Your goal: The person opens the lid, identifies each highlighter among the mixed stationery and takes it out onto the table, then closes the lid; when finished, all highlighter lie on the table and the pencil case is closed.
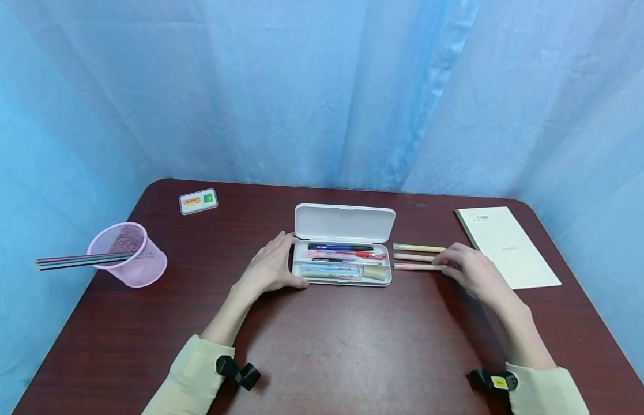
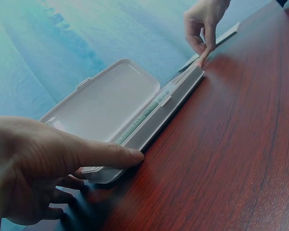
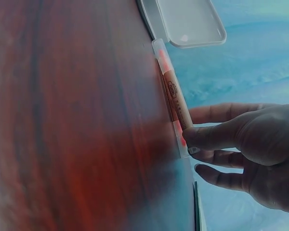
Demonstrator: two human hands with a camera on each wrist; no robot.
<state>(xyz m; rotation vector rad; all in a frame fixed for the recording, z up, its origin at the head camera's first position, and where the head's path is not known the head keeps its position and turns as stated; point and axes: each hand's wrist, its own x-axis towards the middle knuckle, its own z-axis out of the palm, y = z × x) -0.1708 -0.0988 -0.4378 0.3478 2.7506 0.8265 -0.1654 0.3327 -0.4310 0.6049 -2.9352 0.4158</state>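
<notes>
A white pencil case [image 1: 345, 223] lies with its lid raised. Inside are a blue pen [image 1: 339, 247], a red pen [image 1: 371, 255], several pale pens and a beige block [image 1: 374, 272]. My left hand [image 1: 272, 265] grips the case's left end, thumb at the front corner and fingers around the back. To the right of the case lie a yellow highlighter [image 1: 417, 248], a middle one [image 1: 412, 257] and an orange-pink highlighter [image 1: 416, 267]. My right hand [image 1: 472, 271] pinches the orange-pink highlighter by its right end, as the right wrist view shows; the fingertips partly hide that end.
A pink mesh pen holder [image 1: 150, 262] is at the left, with several thin sticks [image 1: 83, 261] poking out leftward. Behind it lies a small white card-like box [image 1: 198, 201]. A cream notebook [image 1: 508, 248] lies beyond my right hand. Blue curtains [image 1: 322, 98] hang behind the table.
</notes>
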